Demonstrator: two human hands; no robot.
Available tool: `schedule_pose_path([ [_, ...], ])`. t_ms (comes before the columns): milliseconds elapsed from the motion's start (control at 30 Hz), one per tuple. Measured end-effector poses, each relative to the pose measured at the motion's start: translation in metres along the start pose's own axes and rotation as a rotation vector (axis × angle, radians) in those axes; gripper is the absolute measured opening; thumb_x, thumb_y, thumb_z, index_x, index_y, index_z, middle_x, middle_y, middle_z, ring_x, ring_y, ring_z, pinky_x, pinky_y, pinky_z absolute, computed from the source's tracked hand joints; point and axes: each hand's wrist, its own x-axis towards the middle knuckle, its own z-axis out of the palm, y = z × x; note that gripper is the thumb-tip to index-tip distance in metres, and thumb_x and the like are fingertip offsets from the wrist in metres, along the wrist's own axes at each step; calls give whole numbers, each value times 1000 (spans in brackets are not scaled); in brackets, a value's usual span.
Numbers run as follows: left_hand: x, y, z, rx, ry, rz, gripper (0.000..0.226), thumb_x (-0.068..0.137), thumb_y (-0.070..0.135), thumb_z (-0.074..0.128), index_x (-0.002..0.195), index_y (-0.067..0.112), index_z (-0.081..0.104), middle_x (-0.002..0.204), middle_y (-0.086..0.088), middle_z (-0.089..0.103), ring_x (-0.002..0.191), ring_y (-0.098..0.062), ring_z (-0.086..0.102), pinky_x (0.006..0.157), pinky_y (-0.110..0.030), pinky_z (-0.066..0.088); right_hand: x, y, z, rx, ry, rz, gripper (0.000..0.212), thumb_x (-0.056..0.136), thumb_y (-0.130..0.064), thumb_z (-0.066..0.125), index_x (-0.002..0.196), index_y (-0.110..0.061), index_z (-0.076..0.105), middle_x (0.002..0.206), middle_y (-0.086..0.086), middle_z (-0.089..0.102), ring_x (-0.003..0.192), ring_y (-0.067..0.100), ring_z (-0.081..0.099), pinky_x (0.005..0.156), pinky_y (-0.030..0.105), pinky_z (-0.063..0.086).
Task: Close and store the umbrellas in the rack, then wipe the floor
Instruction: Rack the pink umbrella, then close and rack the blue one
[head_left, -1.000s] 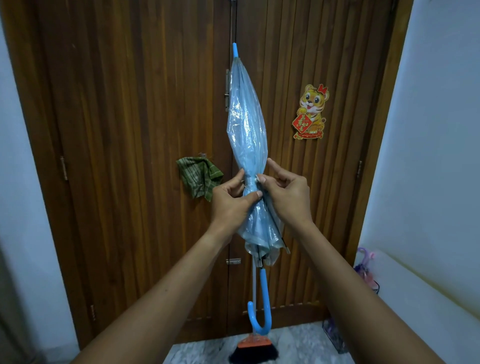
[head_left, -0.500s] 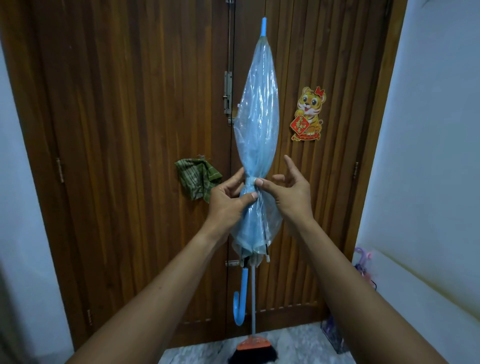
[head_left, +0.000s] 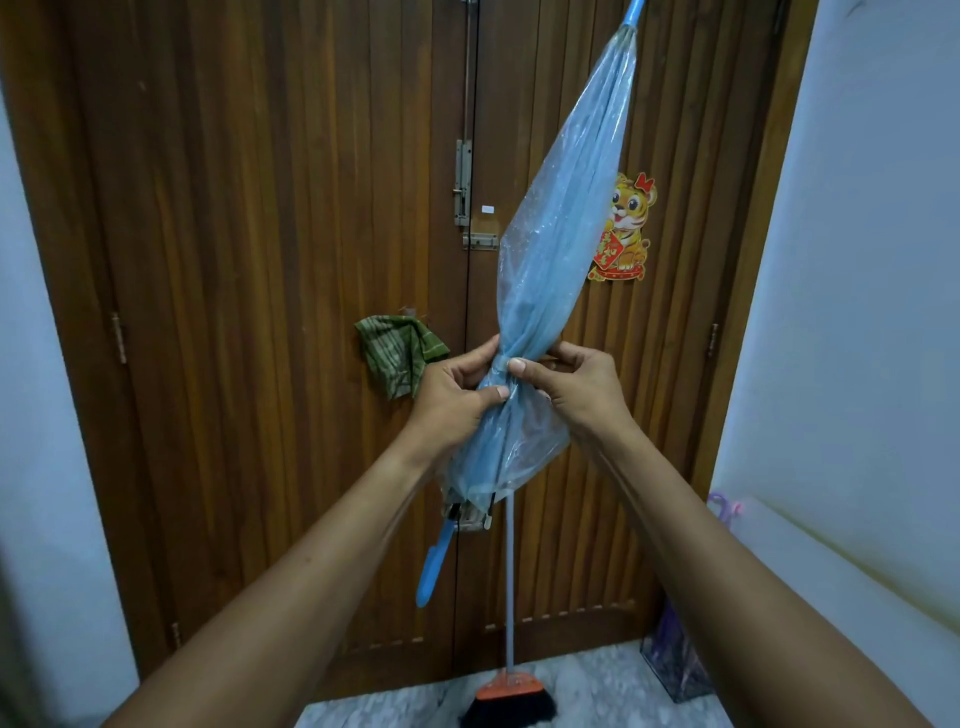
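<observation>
- Umbrella (head_left: 550, 260), pale blue and folded shut, is held tilted in front of the wooden door (head_left: 260, 260), tip toward the door's upper right.
- Left hand (head_left: 452, 395) grips its gathered canopy.
- Right hand (head_left: 576, 389) pinches the same spot.
- A broom (head_left: 506, 696) stands against the door's foot.
- A green cloth (head_left: 397, 353) hangs on the door.

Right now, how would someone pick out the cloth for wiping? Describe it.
Find the wooden double door. The green striped cloth hangs crumpled on its left leaf, just left of the left hand. It is the only fabric there; the tiger sticker opposite is flat.
</observation>
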Motion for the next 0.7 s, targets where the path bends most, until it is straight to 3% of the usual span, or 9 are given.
schedule_pose_path([
  [200,1,-6,-14,-92,-9,-23,61,88,-15,62,142,11,53,119,-1,74,108,-17,72,88,-33,60,3,8,18,-206,36,-32,38,82,-26,82,117,-14,73,104,-2,78,97,13,75,87,38,62],
  [367,9,-18,-24,-315,-47,-162,57,89,-15,58,140,11,56,121,-13,73,109,-30,71,85,-37,62,2,15,22,-58,-26,119,31,91,-32,73,118,-18,74,112,-2,77,105,16,73,97,45,57],
  [433,14,-27,-28,-353,-90,-221,52,91,-10,58,138,12,59,121,-15,72,109,-33,70,88,-41,60,-5,21,20,-39,-36,173,32,92,-34,71,122,-23,70,117,-2,75,107,18,73,96,47,57],
  [567,22,-47,-22,-375,-141,-366,38,95,-1,54,130,9,64,122,-22,70,112,-41,67,98,-50,53,-23,33,6,-41,-27,187,55,87,-45,73,138,-31,58,131,-4,66,116,17,68,93,45,59],
  [633,27,-56,-10,-385,-163,-466,34,96,5,53,128,2,63,121,-26,69,108,-42,68,91,-48,56,-28,36,-7,-57,3,188,58,82,-47,77,135,-32,61,130,-5,66,117,15,67,91,42,59],
  [700,35,-68,3,-335,-195,-553,44,92,14,61,132,-4,57,109,-22,72,93,-35,72,76,-42,59,-29,37,-23,-73,41,195,52,81,-48,76,126,-26,68,122,0,71,108,16,71,81,35,60],
])
